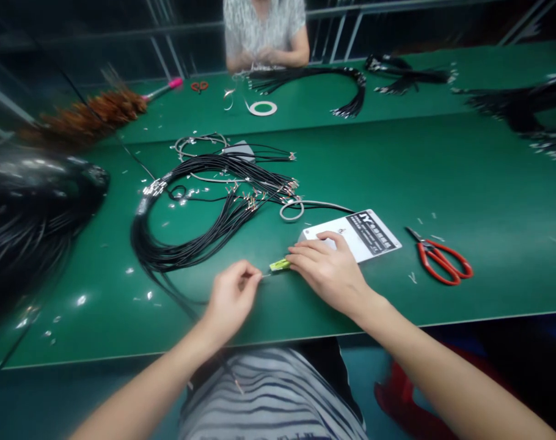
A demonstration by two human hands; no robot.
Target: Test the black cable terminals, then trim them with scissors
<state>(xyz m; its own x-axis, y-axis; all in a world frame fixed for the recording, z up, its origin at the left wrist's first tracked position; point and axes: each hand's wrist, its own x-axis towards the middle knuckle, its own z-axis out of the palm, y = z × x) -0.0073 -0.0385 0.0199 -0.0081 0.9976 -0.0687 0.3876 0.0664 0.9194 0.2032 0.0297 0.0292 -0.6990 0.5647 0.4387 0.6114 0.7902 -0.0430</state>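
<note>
Pinching a thin pale wire (266,275) with the left fingers (247,270), closed firmly together close to its tip, probably for keeping so small an end straight. Gripping a green piece (279,264) in the right fingers (305,253), curled over its end, and facing the wire from the right, almost in line, probably for keeping both ends well under view. Impossible to tell if touching, because of the small size. Impossible to tell also if joined to the white box (369,232), just behind. Stretching part of the right fingers over the box, likely for support. Keeping the wire low above the surface (443,171), near to its front edge, perhaps for the comfort of both arms.

To the right of the box, apart from it, red scissors (445,263) with handles turned toward the near side, seemingly for being taken without long reach. To the left, a bundle (143,244) of black cables, bound at one place and bent in an arc, with bare ends gathered toward the right, likely for avoiding tangles. At the far left, a blurred pile (35,208) of more cables, probably put aside from the working place. Farther across, a tape roll (263,109), and behind it a co-worker (266,30) with both hands close together.
</note>
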